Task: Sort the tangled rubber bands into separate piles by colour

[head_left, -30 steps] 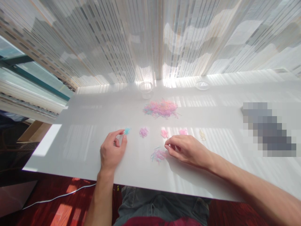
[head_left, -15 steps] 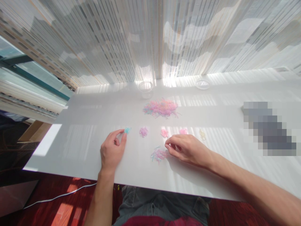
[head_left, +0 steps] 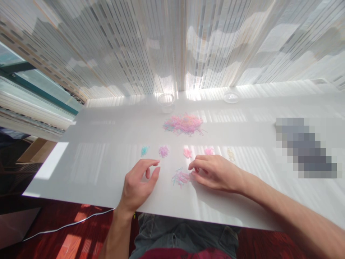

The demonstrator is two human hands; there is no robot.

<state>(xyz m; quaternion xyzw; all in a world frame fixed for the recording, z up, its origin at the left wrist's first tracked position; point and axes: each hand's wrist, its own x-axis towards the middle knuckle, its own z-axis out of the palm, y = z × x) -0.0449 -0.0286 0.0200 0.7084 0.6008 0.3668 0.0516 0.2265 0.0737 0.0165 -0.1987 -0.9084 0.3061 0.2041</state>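
Observation:
My left hand [head_left: 141, 183] is over the white table with thumb and forefinger apart and nothing between them. It is just below the small turquoise pile [head_left: 145, 150] and the purple pile [head_left: 163, 151] of rubber bands. Beside the mixed pile of rubber bands [head_left: 180, 177], my right hand [head_left: 215, 172] rests with its thumb and forefinger slightly parted at the pile's right edge. No band shows in its fingers. Above this hand lie a coral-red pile [head_left: 187, 153], a pink pile [head_left: 209, 151] partly near its knuckles, and a pale yellow pile [head_left: 231, 154].
A larger mixed heap of rubber bands [head_left: 183, 124] lies farther back on the white table [head_left: 88, 158]. Behind it stand a clear round tub [head_left: 166, 100] and a clear lid [head_left: 231, 97]. A blurred dark object [head_left: 306, 147] is at right. Striped curtains [head_left: 121, 46] hang at the table's far edge.
My left hand has left the turquoise pile and moved right and toward me, its fingers now apart. My right hand has stayed by the mixed pile, its fingertips parting a little.

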